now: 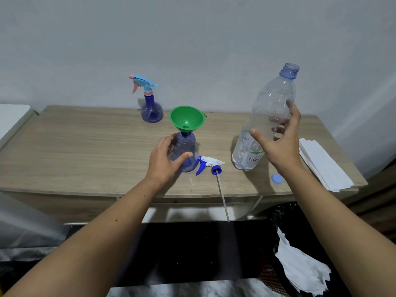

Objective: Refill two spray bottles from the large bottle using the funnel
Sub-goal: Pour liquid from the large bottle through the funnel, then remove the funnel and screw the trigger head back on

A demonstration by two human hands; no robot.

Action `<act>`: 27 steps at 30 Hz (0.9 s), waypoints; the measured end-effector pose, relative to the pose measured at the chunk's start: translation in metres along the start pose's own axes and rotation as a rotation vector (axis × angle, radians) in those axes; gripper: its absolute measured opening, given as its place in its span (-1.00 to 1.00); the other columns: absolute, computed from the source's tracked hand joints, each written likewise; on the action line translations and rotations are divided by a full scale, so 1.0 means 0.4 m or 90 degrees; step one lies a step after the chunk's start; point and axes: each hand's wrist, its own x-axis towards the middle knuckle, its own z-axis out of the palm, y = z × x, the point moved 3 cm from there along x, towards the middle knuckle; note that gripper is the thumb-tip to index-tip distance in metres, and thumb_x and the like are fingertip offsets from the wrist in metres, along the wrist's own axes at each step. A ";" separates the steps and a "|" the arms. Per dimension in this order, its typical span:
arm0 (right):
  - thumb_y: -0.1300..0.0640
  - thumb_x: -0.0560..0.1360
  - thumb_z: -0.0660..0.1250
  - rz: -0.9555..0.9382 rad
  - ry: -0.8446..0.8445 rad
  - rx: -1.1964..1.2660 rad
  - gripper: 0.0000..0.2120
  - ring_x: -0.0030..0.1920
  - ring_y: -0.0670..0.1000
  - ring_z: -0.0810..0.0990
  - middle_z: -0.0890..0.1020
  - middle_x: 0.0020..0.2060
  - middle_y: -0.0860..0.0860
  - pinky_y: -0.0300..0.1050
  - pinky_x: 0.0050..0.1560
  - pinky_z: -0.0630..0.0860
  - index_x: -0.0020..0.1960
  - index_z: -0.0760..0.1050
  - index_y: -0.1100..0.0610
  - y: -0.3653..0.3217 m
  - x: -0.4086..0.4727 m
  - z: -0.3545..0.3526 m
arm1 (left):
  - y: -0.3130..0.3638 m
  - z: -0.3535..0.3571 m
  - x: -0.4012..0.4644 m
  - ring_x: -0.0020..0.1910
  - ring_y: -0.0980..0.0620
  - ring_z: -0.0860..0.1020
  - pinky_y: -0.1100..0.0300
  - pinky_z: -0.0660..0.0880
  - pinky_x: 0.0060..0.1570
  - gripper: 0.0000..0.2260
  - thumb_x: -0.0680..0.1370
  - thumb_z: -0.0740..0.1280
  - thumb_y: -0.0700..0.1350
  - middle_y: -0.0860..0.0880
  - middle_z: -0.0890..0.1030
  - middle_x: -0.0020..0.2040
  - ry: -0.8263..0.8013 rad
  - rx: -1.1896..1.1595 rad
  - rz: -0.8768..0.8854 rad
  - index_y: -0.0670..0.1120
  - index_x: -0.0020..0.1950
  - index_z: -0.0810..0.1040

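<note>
On the light wood-grain tabletop (pixel 85 151) stands a translucent blue, cone-shaped plastic spray bottle (pixel 186 154) with its head removed and a green plastic funnel (pixel 186 119) seated in its neck; the left hand (pixel 166 161) is wrapped round this bottle's body, thumb across the front. The large clear plastic water bottle (pixel 265 118), uncapped, blue-necked, red-lettered on its label and apparently almost empty, rests tilted near the right edge, the right hand (pixel 278 142) spread open beside it, fingers behind it and thumb in front; whether they touch it cannot be told. Also present: a detached white-and-blue trigger sprayer head (pixel 209 165) with dip tube lying just beside the cone bottle, a small blue bottle cap (pixel 276 179), a round blue spray bottle with pink-and-blue trigger (pixel 150 103) at the back, and a stack of white paper sheets (pixel 323 166).
</note>
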 end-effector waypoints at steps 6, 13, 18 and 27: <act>-0.09 0.39 0.64 0.003 -0.004 -0.027 0.04 0.26 0.04 0.55 0.52 0.33 -0.05 0.18 0.31 0.55 0.63 0.02 -0.28 0.004 0.006 -0.008 | 0.002 -0.003 0.000 0.16 0.01 0.63 -0.03 0.62 0.28 -0.39 0.45 0.65 0.02 -0.02 0.64 0.21 0.000 0.003 -0.006 -0.11 0.44 0.56; -0.33 0.39 0.48 0.081 0.130 0.018 -0.17 0.13 0.02 0.48 0.45 0.27 0.15 0.07 0.28 0.52 0.43 0.27 0.12 0.038 -0.052 -0.017 | 0.013 -0.006 0.000 0.17 0.00 0.63 0.01 0.62 0.28 -0.41 0.46 0.66 -0.04 -0.03 0.65 0.21 -0.003 0.001 -0.012 -0.10 0.43 0.56; -0.13 0.54 0.50 0.110 0.111 0.025 -0.45 -0.06 -0.05 0.43 0.43 0.08 0.04 0.09 0.14 0.56 0.28 0.31 0.13 0.074 -0.164 0.039 | 0.005 -0.003 0.000 0.17 -0.01 0.63 0.01 0.62 0.29 -0.41 0.46 0.66 -0.05 -0.03 0.64 0.20 -0.004 0.000 -0.011 -0.10 0.43 0.56; 0.11 0.50 0.57 -0.103 -0.034 0.000 -0.68 -0.02 -0.05 0.57 0.57 0.08 -0.04 -0.19 0.03 0.52 0.20 0.58 0.07 -0.037 -0.205 0.191 | 0.004 -0.004 0.000 0.17 -0.01 0.64 -0.03 0.63 0.26 -0.40 0.44 0.64 0.05 -0.03 0.66 0.20 -0.006 -0.007 -0.007 -0.07 0.42 0.56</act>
